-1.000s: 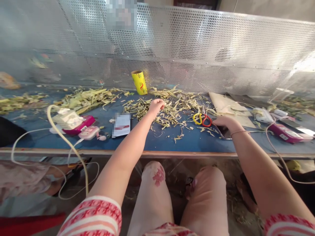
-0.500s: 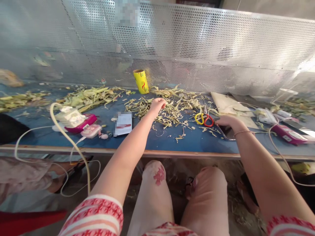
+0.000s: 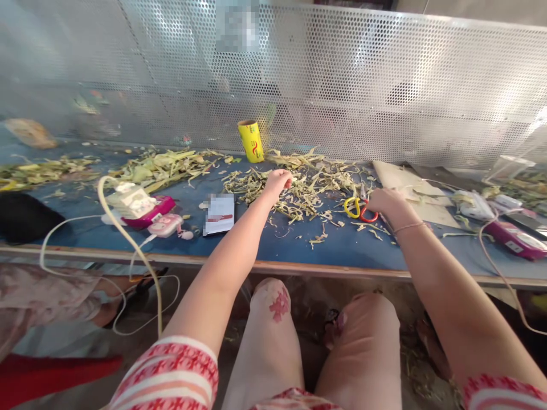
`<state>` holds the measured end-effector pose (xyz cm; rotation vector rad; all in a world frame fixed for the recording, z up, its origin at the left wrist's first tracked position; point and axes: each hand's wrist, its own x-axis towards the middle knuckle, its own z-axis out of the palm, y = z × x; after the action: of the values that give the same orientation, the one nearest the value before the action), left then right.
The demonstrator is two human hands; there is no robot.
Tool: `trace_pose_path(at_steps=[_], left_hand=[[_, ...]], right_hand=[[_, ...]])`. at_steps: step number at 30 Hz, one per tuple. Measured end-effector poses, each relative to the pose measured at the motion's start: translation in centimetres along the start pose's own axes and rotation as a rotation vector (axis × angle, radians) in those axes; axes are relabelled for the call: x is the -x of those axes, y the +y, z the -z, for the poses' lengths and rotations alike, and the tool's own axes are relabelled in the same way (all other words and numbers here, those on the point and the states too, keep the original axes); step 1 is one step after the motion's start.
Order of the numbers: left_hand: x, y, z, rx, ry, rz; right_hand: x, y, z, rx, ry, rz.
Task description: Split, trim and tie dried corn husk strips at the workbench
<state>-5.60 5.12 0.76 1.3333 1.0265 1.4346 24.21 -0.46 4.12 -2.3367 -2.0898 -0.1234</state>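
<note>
My left hand is closed above a heap of dry, pale-green leaf shreds; whatever its fingers hold, if anything, is hidden. Further right, my right hand is palm down at the red handle of the scissors, which have one yellow and one red ring. Its fingertips overlap the red ring; from above I cannot tell whether they grip it. The scissors' blades point away from me and lie at the right edge of the shreds. Beneath the right hand and wrist, a dark phone is mostly covered.
A yellow tube stands behind the heap, before a perforated metal panel. Left are a phone, a magenta box, cables and more leaves. Brown card and another magenta box lie right. The blue table's front edge crosses above my knees.
My right hand has moved left from the dark phone onto the scissors' red handle. The left hand stays over the shreds. The whole view has shifted slightly; the scissors look unmoved.
</note>
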Motion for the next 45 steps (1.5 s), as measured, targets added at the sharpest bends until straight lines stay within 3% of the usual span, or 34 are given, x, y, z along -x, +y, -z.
trace_pose_path(at_steps=[2,4,7,11,14,17,22,30,35,41,45], left_hand=[[0.0,-0.1,0.0,-0.006,-0.007,-0.005],[0.0,-0.2,0.1,-0.016,-0.017,-0.017],[0.1,-0.4,0.1,-0.032,-0.036,-0.046],[-0.1,-0.7,0.0,-0.027,-0.056,-0.077],[-0.4,-0.9,-0.1,-0.013,-0.059,-0.065],[-0.4,-0.9,-0.2,-0.004,-0.049,-0.022],[0.2,-0.7,-0.3,0.014,-0.098,-0.001],[0.7,-0.1,-0.9,0.065,-0.075,-0.021],[0.8,-0.3,-1.0,0.048,-0.194,-0.063],[2.0,0.3,-1.7,0.039,-0.362,-0.002],[2.2,0.7,-1.8,0.078,-0.378,0.047]], right_hand=[[0.5,-3.7,0.6,0.059,0.217,0.027],[0.7,-7.6,0.9,-0.006,0.317,0.214],[0.5,-12.4,0.3,-0.180,0.163,0.594],[-0.2,-15.2,-1.8,-0.197,0.144,0.719],[-0.7,-15.0,-3.3,-0.242,0.163,0.764],[-1.3,-14.1,-4.1,-0.468,0.150,0.770],[-1.7,-13.2,-3.8,-0.896,0.124,0.609],[-2.0,-12.9,-3.3,-1.161,0.199,0.534],[-2.2,-12.7,-3.2,-1.227,0.294,0.562],[-2.2,-12.7,-3.2,-1.095,0.473,0.566],[-1.7,-11.8,-1.8,-1.085,0.502,0.571]])
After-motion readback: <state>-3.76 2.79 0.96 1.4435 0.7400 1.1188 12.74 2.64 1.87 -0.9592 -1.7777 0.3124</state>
